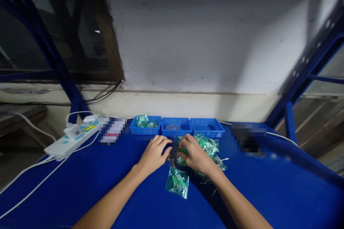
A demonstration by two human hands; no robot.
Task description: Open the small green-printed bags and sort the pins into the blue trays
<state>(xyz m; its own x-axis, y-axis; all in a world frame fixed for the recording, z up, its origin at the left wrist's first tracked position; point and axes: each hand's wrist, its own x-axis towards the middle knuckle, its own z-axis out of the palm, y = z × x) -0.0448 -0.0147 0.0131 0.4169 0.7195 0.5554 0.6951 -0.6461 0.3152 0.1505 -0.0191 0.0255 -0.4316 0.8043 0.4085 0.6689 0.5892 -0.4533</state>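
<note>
Pale wall (188,43) beside dark window (80,32)

Near blue bins (177,133), the right hand (192,152) seemingly touches green packets (206,144), the left hand (155,150) beside it.

Two bare hands show, one left hand (155,150) and one right hand (195,154), over one blue worktop (268,186). Three blue bins stand in a row: a left bin (145,131), a middle bin (176,134) and a right bin (205,135). One green packet (177,184) lies in front; the pile of packets (206,145) by the right hand overlaps too much to count. The left bin holds at least one packet (142,119); the middle bin's small pieces (172,127) are too tiny to number. There is one power strip (63,146), with at least two white plugs (73,131), and two blue posts (45,39).
</note>
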